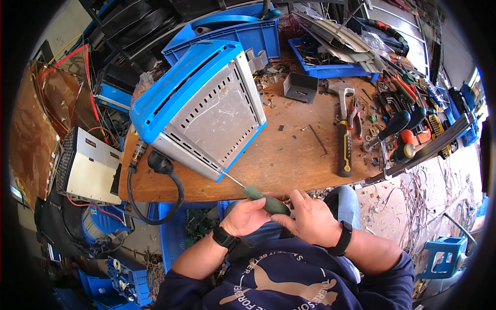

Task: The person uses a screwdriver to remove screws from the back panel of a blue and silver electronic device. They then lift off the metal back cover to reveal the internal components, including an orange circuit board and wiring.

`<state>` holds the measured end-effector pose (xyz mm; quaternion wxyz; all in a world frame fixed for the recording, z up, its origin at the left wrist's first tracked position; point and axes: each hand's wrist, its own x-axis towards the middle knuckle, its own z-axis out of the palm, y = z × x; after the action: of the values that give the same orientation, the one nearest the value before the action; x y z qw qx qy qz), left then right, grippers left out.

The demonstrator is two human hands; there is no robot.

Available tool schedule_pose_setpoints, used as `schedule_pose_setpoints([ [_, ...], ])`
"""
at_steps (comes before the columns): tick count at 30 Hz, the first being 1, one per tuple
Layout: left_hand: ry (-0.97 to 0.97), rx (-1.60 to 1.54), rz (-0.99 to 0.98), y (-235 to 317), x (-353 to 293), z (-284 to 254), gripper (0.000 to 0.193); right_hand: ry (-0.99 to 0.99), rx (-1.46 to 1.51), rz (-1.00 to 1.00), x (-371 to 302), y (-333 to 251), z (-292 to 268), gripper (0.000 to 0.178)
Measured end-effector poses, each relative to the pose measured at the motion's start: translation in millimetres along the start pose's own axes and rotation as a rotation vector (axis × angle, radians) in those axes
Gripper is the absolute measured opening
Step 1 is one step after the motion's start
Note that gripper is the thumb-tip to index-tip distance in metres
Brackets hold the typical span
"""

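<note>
And here's the metal case (219, 116), a silvery box trimmed in bright blue, its scuffed face lined with rows of dark slots, sitting askew on the wooden desk (279, 168), ahead and to the left of the fingers. On to the hands: the left fingers (257, 204) are curled round the green-handled screwdriver (257, 194), thumb against the grip, while the right fingers (299, 201) pinch narrowly about its butt end; the shaft reaches out left, its tip at the case's nearest lower corner. Now the containers! Left of the fingers and below the desk edge, a blue crate (168, 243) holds green circuit boards (200, 223). Far ahead, past the case, a bigger blue bin (253, 40) carries a curved blue part (225, 20); ahead and right, a shallow blue tray (336, 71) is heaped with pale strips (338, 39) and dark cabling.
</note>
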<state>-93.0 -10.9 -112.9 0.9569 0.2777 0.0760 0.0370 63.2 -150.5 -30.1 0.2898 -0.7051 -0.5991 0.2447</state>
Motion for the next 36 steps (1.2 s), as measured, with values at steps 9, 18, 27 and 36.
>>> schedule_pose_setpoints([
  [9,-0.002,0.002,0.022,0.1,-3.4,6.5,0.055,0.122,-0.269,-0.242,0.7,1.7,4.1,0.028],
  [18,0.094,0.026,0.076,0.8,-4.4,37.0,0.045,0.205,-0.209,-0.243,-15.2,-12.3,-13.9,0.038],
  [27,0.072,0.497,0.186,48.8,-9.8,111.7,0.046,0.362,0.366,-0.329,-1.5,-36.4,-44.0,0.047],
  [36,1.022,1.991,1.336,130.8,-74.6,139.1,0.052,0.526,0.224,-0.455,24.4,-64.9,-62.4,0.039],
])
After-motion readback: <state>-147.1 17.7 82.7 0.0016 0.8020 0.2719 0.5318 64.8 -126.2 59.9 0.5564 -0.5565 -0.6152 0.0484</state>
